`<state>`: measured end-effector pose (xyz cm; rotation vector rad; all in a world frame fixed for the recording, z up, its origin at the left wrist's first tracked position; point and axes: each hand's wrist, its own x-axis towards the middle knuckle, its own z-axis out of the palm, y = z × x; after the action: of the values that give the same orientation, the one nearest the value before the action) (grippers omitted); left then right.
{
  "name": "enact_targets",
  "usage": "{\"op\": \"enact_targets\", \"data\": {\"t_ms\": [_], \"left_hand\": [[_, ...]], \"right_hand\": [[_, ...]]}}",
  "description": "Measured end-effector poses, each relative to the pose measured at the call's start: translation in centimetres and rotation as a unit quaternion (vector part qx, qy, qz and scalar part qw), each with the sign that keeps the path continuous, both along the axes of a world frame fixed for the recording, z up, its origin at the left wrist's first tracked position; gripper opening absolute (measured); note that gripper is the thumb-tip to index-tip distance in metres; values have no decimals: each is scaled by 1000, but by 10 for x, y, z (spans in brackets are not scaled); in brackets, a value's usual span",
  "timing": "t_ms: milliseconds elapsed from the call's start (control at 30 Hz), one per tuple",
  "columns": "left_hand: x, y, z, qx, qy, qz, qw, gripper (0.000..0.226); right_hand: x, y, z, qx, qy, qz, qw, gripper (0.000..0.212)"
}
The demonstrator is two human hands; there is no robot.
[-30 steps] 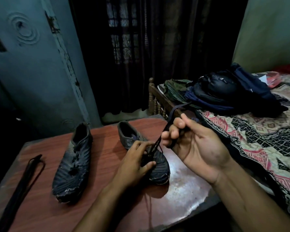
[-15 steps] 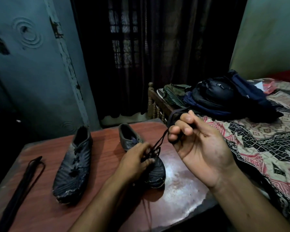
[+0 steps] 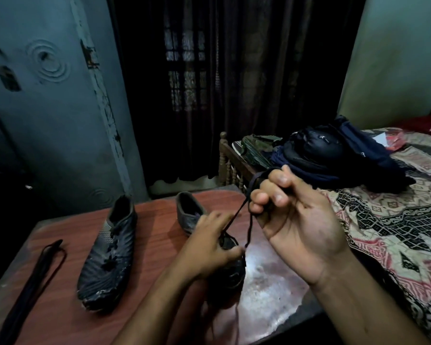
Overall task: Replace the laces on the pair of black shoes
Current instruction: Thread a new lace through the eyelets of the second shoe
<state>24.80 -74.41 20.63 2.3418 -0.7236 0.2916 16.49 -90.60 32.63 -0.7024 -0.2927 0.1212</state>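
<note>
The right hand point(image 3: 296, 217) is pinching the black lace point(image 3: 237, 215) taut above the right shoe point(image 3: 230, 267) on the table point(image 3: 154, 235). The left hand point(image 3: 209, 247) is apparently gripping that shoe, fingers curled.

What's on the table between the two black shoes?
Nothing: in the head view only bare reddish table lies between the left shoe and the right shoe, which the left hand holds down.

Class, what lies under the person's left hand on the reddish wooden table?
The left hand rests on a black shoe; heel and toe show, its laced middle is covered.
</note>
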Motion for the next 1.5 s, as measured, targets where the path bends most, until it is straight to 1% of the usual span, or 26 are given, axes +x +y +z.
{"op": "enact_targets", "data": {"t_ms": [67, 133, 167, 200, 233, 300, 367, 467, 500, 600, 700, 800, 900, 933, 967, 1000, 1067, 1100, 1133, 1200, 1233, 1267, 1300, 1400, 1433, 1500], "left_hand": [[-20, -11, 41, -116, -42, -95, 988, 67], [-30, -14, 72, -156, -9, -187, 970, 59], [-30, -14, 79, -153, 21, -208, 966, 44], [-28, -13, 83, -154, 41, -209, 965, 29], [-25, -12, 83, -164, 37, -194, 967, 24], [-16, -7, 80, -173, -17, -142, 975, 26], [-10, -4, 77, -141, -80, -102, 981, 26], [-13, -10, 66, -39, -133, -81, 987, 25], [-15, -13, 60, -15, -122, -81, 989, 22], [-23, -15, 50, -15, 4, -82, 996, 15], [-18, -3, 29, 24, 12, -80, 996, 10], [-19, 0, 2, 6, -35, -92, 995, 23], [-25, -4, -15, 104, -86, -84, 987, 37], [-25, -3, -21, 104, -90, -84, 987, 37], [-23, 1, -27, 94, -89, -79, 988, 35], [-22, 4, -29, 75, -92, -69, 990, 31], [-19, 7, -33, 36, -103, -46, 993, 27], [-18, 7, -32, 21, -107, -38, 993, 27], [-17, 6, -32, 14, -107, -33, 994, 29], [-14, 5, -35, 26, -98, -22, 995, 35], [-13, 5, -37, 44, -90, -14, 995, 36], [-13, 5, -39, 63, -86, -8, 994, 35], [-13, 5, -41, 74, -86, -3, 994, 34], [-9, 8, -50, 52, -72, -6, 996, 37], [-7, 10, -54, 39, -59, -7, 997, 45], [-2, 14, -61, 14, -42, 5, 999, 64]], "right_hand": [[0, 3, -1, -4, 10, -3, 1000, 37], [-1, 3, -3, -11, 16, -4, 1000, 33], [-2, 2, -3, -15, 18, -1, 1000, 33], [-5, 1, -3, -21, 21, 4, 1000, 33], [-8, 1, -4, -33, 28, 8, 999, 34], [-17, 2, -15, -65, 52, 24, 996, 37], [-27, 9, -34, -114, 80, 61, 988, 38], [-39, 18, -62, -166, 99, 138, 971, 38], [-41, 19, -68, -174, 92, 159, 968, 40], [-40, 19, -74, -167, 55, 175, 969, 43], [-35, 20, -72, -138, 18, 128, 982, 41], [-26, 12, -65, -144, -55, 41, 987, 39], [-8, -6, -53, -166, -114, -68, 977, 37], [-1, -14, -51, -218, -143, -118, 958, 36], [8, -20, -53, -307, -183, -172, 918, 36], [17, -26, -58, -428, -229, -222, 846, 37], [33, -36, -79, -663, -312, -259, 629, 36], [39, -37, -89, -737, -325, -244, 540, 35], [40, -36, -96, -782, -315, -219, 491, 33], [37, -30, -100, -827, -276, -170, 459, 32], [35, -28, -98, -837, -258, -155, 457, 34], [33, -27, -95, -841, -231, -135, 470, 36], [31, -26, -90, -828, -187, -112, 517, 39], [25, -22, -74, -657, -42, -12, 752, 44], [22, -20, -67, -591, -12, 9, 806, 44], [17, -18, -50, -484, 12, 5, 875, 43]]}}
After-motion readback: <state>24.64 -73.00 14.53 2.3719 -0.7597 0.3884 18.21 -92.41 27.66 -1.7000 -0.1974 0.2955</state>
